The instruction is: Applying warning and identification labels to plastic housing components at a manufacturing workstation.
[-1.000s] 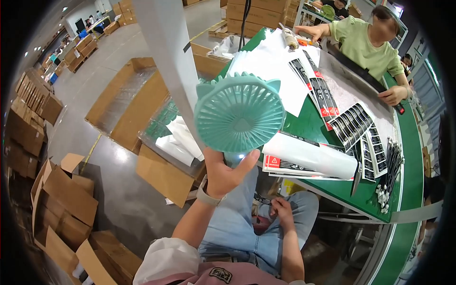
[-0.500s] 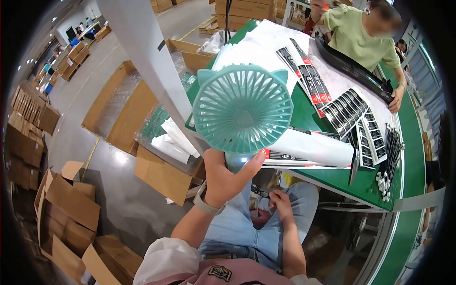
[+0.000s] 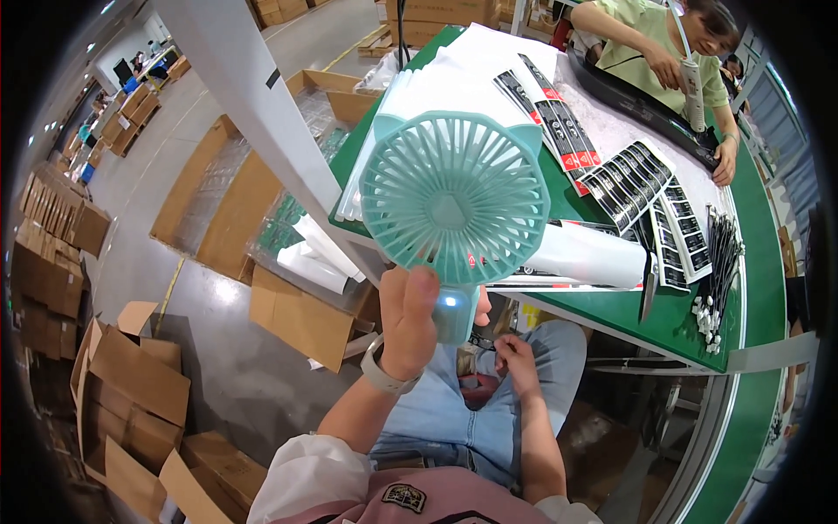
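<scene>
My left hand, with a pale watch band at the wrist, is closed round the handle of a mint-green handheld fan. The fan is upright in front of me, its round slatted grille facing me and two ear shapes on top. A small white light glows on the handle. Low over my lap, my right hand is closed on the end of a narrow black strip with pale markings. Its fingers are partly hidden.
The green table holds label sheets, scissors, black cables and a white roll. Across it, a co-worker holds a white tool against a long black panel. A white post and cardboard boxes stand left.
The fan has shifted slightly right and its handle now shows, as my left thumb has moved off its front. My right hand has barely moved. The co-worker now holds the white tool to the panel.
</scene>
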